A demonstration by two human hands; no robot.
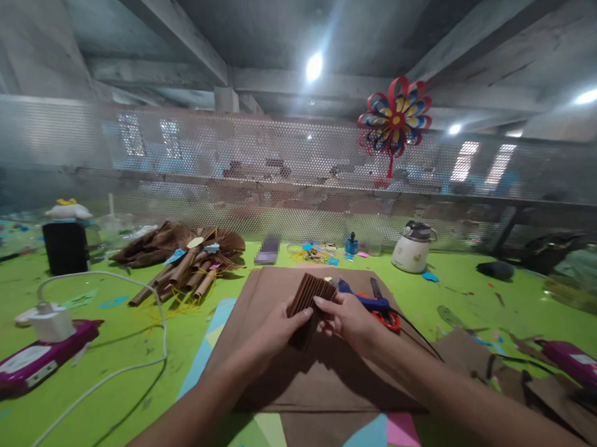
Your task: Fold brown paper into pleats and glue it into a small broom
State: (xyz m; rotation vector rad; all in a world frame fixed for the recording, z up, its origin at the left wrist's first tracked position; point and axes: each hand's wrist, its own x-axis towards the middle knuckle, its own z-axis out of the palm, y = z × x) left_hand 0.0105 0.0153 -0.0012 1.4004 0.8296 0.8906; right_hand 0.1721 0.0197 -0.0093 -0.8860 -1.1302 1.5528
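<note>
A strip of brown paper folded in narrow accordion pleats (310, 296) is held between my two hands, above large sheets of brown paper (277, 385). My left hand (288, 324) pinches its left side, thumb on top. On its right side my right hand (346, 318) grips it the same way, fingers curled underneath. Just beyond my right hand lie a blue-handled tool that looks like a glue gun (370, 302) and red-handled scissors (387, 320), both partly hidden by that hand.
Bundled brown pleated fans and paper tubes (195, 262) lie at the back left. A purple power strip (35, 354) with a white charger and cable is at left, another power strip (586, 368) at right. A white jug (412, 247) stands before the perforated metal screen (295, 163).
</note>
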